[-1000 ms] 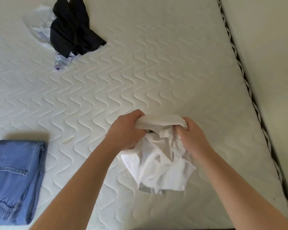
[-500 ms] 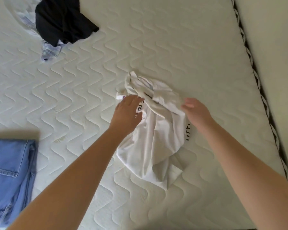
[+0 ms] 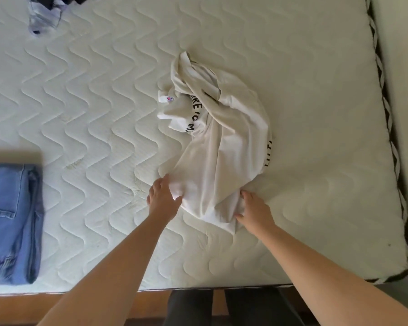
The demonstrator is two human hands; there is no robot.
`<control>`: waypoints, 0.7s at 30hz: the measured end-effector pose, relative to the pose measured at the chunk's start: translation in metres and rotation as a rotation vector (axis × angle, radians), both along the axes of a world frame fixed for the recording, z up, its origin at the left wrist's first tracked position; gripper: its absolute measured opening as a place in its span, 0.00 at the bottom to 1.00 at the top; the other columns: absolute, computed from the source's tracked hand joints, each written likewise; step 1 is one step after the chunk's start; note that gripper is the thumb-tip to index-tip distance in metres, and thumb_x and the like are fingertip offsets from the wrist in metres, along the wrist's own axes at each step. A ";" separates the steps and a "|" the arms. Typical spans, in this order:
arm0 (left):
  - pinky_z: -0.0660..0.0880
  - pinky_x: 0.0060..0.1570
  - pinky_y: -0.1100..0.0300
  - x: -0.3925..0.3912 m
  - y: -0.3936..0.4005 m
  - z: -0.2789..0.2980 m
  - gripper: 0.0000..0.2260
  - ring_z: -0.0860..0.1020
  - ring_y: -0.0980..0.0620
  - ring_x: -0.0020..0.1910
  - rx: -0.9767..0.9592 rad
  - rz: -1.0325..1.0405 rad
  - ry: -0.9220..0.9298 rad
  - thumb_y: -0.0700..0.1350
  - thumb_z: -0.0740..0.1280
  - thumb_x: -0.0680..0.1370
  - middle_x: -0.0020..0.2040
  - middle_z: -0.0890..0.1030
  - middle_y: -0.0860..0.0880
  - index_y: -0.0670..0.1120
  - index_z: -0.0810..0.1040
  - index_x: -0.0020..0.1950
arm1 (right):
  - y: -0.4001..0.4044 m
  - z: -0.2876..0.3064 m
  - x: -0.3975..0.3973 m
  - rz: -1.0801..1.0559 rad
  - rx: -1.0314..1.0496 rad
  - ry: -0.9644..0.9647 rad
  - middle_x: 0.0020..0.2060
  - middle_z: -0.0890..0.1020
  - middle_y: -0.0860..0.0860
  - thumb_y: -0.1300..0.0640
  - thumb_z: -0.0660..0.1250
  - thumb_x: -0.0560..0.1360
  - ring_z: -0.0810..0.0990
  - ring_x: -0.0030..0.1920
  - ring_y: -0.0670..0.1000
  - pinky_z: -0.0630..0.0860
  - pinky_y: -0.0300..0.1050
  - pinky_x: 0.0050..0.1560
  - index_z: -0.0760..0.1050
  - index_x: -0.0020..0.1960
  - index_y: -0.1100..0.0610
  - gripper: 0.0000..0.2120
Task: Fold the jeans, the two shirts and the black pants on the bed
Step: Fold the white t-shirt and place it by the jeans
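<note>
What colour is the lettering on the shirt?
Black, on the white shirt; shows in the head view.

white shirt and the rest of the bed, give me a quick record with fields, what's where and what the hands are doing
white shirt: crumpled, unfolded, mid-mattress, black lettering showing
left hand: on the shirt's near left edge, grasp unclear
right hand: on the shirt's near right edge, grasp unclear
jeans: folded, at the left edge near the bed's front
other clothes: unfolded heap at the far left, mostly cut off
mattress: white, wavy quilting
</note>
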State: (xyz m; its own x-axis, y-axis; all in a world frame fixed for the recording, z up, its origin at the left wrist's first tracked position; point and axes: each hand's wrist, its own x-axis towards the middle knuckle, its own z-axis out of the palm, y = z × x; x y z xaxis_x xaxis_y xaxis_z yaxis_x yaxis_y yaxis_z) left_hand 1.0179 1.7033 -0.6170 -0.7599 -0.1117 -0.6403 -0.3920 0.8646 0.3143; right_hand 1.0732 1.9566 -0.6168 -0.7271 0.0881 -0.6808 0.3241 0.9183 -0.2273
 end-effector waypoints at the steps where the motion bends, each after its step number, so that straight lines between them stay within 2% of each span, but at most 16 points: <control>1: 0.60 0.71 0.46 -0.002 -0.001 0.000 0.32 0.60 0.44 0.74 -0.007 0.010 0.007 0.51 0.70 0.77 0.75 0.61 0.48 0.50 0.60 0.78 | -0.001 -0.001 0.002 0.053 0.037 -0.003 0.63 0.74 0.52 0.49 0.68 0.76 0.75 0.62 0.55 0.72 0.48 0.57 0.63 0.72 0.55 0.28; 3: 0.61 0.69 0.48 -0.006 -0.006 -0.001 0.24 0.63 0.44 0.71 -0.017 0.009 0.028 0.52 0.69 0.78 0.72 0.66 0.48 0.49 0.70 0.72 | -0.002 -0.006 0.008 0.043 0.028 -0.016 0.61 0.77 0.53 0.50 0.65 0.79 0.76 0.61 0.55 0.71 0.47 0.56 0.65 0.71 0.55 0.23; 5: 0.64 0.65 0.53 -0.009 -0.011 0.002 0.20 0.67 0.46 0.68 0.054 0.012 0.070 0.53 0.68 0.78 0.69 0.70 0.48 0.46 0.74 0.68 | 0.000 -0.005 0.011 -0.084 -0.099 -0.006 0.60 0.79 0.54 0.52 0.65 0.79 0.77 0.61 0.54 0.71 0.44 0.55 0.70 0.69 0.57 0.20; 6: 0.66 0.62 0.56 -0.009 -0.012 0.007 0.20 0.69 0.48 0.65 0.135 0.022 0.075 0.53 0.68 0.79 0.67 0.72 0.49 0.45 0.74 0.68 | 0.001 0.000 0.011 -0.156 -0.174 0.013 0.56 0.81 0.53 0.53 0.66 0.79 0.78 0.57 0.54 0.71 0.41 0.50 0.73 0.67 0.59 0.18; 8: 0.66 0.55 0.59 -0.008 -0.012 0.020 0.19 0.72 0.53 0.59 0.295 0.062 0.042 0.53 0.65 0.80 0.60 0.74 0.54 0.47 0.73 0.68 | 0.006 0.014 0.008 -0.253 -0.285 0.059 0.43 0.81 0.53 0.54 0.68 0.78 0.78 0.44 0.53 0.67 0.39 0.39 0.78 0.57 0.60 0.12; 10: 0.68 0.49 0.57 -0.008 -0.013 0.030 0.13 0.74 0.52 0.51 0.403 0.131 0.028 0.55 0.62 0.81 0.54 0.77 0.53 0.49 0.74 0.61 | 0.013 0.028 0.007 -0.350 -0.344 0.084 0.36 0.79 0.54 0.53 0.68 0.78 0.75 0.38 0.53 0.64 0.42 0.35 0.78 0.47 0.61 0.10; 12: 0.71 0.45 0.53 -0.010 -0.016 0.040 0.13 0.77 0.46 0.44 0.528 0.285 0.050 0.59 0.61 0.80 0.46 0.79 0.46 0.50 0.72 0.54 | 0.020 0.044 0.004 -0.560 -0.442 0.124 0.35 0.78 0.52 0.53 0.64 0.80 0.75 0.39 0.52 0.67 0.39 0.37 0.77 0.44 0.58 0.10; 14: 0.76 0.48 0.48 -0.015 -0.017 0.047 0.15 0.79 0.40 0.45 0.599 0.411 0.105 0.63 0.60 0.77 0.47 0.80 0.41 0.53 0.72 0.52 | 0.024 0.059 -0.003 -0.886 -0.681 0.133 0.42 0.81 0.48 0.57 0.60 0.82 0.80 0.47 0.50 0.77 0.39 0.48 0.77 0.49 0.55 0.08; 15: 0.77 0.48 0.47 -0.018 -0.016 0.049 0.15 0.79 0.41 0.46 0.595 0.441 0.138 0.63 0.60 0.77 0.47 0.80 0.42 0.53 0.72 0.52 | 0.026 0.064 -0.008 -1.035 -0.805 0.147 0.46 0.82 0.49 0.59 0.59 0.82 0.82 0.50 0.49 0.79 0.41 0.51 0.77 0.52 0.54 0.08; 17: 0.76 0.43 0.51 -0.025 -0.011 0.051 0.12 0.78 0.45 0.45 0.576 0.499 0.187 0.60 0.60 0.80 0.47 0.80 0.46 0.52 0.72 0.54 | 0.028 0.070 -0.019 -1.281 -0.896 0.187 0.46 0.83 0.52 0.59 0.61 0.80 0.84 0.47 0.48 0.80 0.42 0.49 0.78 0.51 0.55 0.07; 19: 0.76 0.40 0.54 -0.028 -0.007 0.046 0.14 0.78 0.46 0.46 0.599 0.614 0.104 0.58 0.61 0.81 0.49 0.79 0.47 0.49 0.73 0.57 | 0.028 0.070 -0.028 -1.478 -0.874 0.187 0.43 0.82 0.53 0.57 0.63 0.79 0.82 0.42 0.50 0.79 0.42 0.46 0.77 0.49 0.56 0.05; 21: 0.80 0.46 0.51 -0.025 -0.008 0.042 0.22 0.80 0.45 0.49 0.630 0.805 -0.113 0.61 0.64 0.79 0.52 0.79 0.45 0.43 0.75 0.58 | 0.028 0.065 -0.030 -1.554 -0.861 0.167 0.42 0.83 0.53 0.56 0.64 0.79 0.82 0.43 0.50 0.81 0.42 0.42 0.76 0.49 0.57 0.05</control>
